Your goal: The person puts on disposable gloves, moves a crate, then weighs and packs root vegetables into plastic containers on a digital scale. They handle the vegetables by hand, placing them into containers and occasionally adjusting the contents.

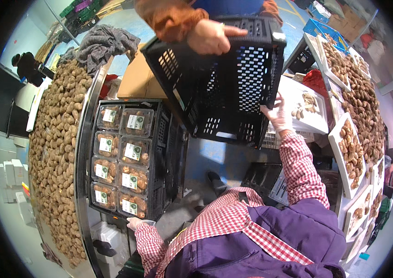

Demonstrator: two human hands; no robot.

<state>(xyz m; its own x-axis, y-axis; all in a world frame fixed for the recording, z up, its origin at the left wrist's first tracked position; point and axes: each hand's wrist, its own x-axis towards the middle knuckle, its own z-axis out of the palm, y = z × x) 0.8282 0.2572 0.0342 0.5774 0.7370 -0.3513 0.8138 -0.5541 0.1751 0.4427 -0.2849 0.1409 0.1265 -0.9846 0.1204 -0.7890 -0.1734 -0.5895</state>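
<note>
The right hand (277, 115) grips a tilted black crate (224, 88), a co-worker's hand (211, 37) on its upper edge; the left hand (136, 223) is at the near rim of a packed crate (159, 157) of labelled clear punnets (132, 150); brown mushrooms (57, 139) cover the left worktop (84, 134).

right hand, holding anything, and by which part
The right hand holds a black perforated crate by its right edge; another person's hand is on it.

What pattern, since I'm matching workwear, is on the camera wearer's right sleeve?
The right sleeve is red-and-white checked, showing best in the head view.
</note>
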